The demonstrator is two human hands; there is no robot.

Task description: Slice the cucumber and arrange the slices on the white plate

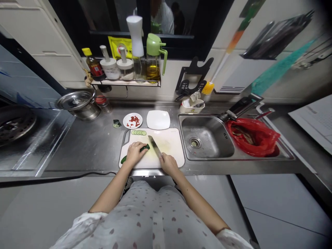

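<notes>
I observe that on the white cutting board (169,143) the knife (155,146), gripped in the right hand's (169,164) fingers, could cut the left hand (135,153), whose fingers hold down the cucumber (145,148), if that rounded piece rolls.

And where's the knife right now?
In the head view, the knife is in the right hand, its blade over the white cutting board, just right of the cucumber that the left hand holds.
</notes>
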